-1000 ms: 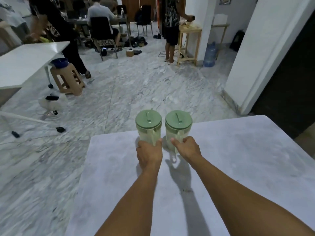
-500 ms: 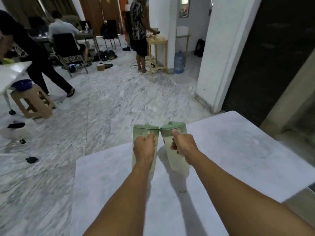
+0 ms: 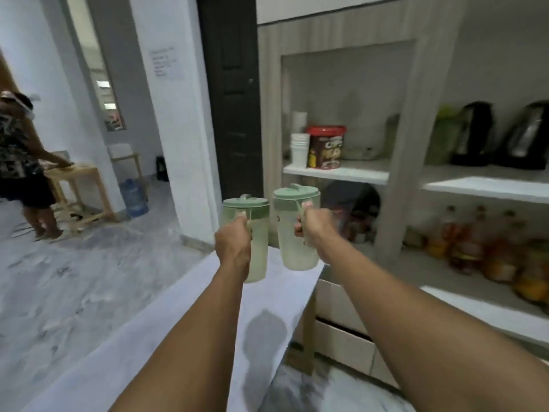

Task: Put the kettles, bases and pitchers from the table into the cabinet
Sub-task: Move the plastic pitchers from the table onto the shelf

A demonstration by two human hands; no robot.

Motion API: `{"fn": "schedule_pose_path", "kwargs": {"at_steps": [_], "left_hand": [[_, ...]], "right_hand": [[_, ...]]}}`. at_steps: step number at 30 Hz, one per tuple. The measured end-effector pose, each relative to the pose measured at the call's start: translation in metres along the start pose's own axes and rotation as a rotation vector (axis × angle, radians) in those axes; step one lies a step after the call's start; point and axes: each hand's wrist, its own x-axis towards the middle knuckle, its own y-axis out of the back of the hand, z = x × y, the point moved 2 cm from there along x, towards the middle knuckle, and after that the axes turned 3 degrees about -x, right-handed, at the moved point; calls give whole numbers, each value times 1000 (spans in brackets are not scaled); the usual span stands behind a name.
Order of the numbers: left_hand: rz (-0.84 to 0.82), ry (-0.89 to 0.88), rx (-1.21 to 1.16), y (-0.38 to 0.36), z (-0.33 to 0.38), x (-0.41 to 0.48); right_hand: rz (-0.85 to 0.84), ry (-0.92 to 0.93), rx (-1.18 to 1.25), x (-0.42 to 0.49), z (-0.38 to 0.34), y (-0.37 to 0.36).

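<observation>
I hold two clear pitchers with green lids in the air above the far end of the white table [image 3: 184, 316]. My left hand [image 3: 233, 243] grips the handle of the left pitcher [image 3: 258, 233]. My right hand [image 3: 316, 228] grips the handle of the right pitcher [image 3: 292, 230], which is slightly higher. The open cabinet [image 3: 395, 162] stands ahead on the right. On its upper right shelf [image 3: 487, 185] stand two dark kettles [image 3: 473, 135] [image 3: 527, 138] and a green pitcher [image 3: 444, 138].
A red cereal tub [image 3: 326, 147] and stacked white cups [image 3: 299, 148] sit on the cabinet's middle shelf. Bottles [image 3: 475, 245] fill the lower right shelf. Drawers [image 3: 341, 310] are below. A dark door [image 3: 231, 96] is left of the cabinet. A person [image 3: 23, 165] stands far left by a wooden table.
Both pitchers have been lifted off the table and carried up. The view has swung right, from the open floor to the cabinet.
</observation>
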Motion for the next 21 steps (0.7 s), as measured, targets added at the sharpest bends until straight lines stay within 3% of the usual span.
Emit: {"fn": "schedule_pose_path", "kwargs": {"at_steps": [9, 15, 21], "left_hand": [[-437, -125, 85, -225, 9, -79], [-557, -203, -4, -394, 11, -152], [-580, -239, -71, -546, 17, -197]], "right_hand": [[410, 42, 43, 36, -18, 243], [654, 120, 49, 72, -25, 402], [706, 186, -17, 137, -43, 523]]}}
